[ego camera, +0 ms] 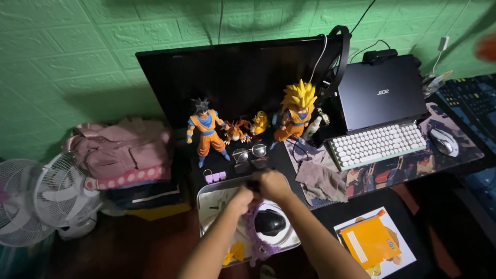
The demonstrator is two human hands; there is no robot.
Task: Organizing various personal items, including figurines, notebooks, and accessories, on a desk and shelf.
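The big black flat screen leans back against the green brick wall, so it stays up at the back of the dark tabletop. Beside it a black laptop stands open, with a white keyboard with round keys set in front where fingers can get to it. A pile of folded pink clothes sits out of the way on the left, above a white fan.

Two orange toy fighters stand upright in front of the screen, like a little show. Round glasses lie flat near them.

Close to the person, a white tray keeps small things together, with a black mouse on it. Over the tray, the left hand and right hand are pressed close together, both pinching the top of a purple fuzzy string. It hangs down onto the tray because only its top end is held up.
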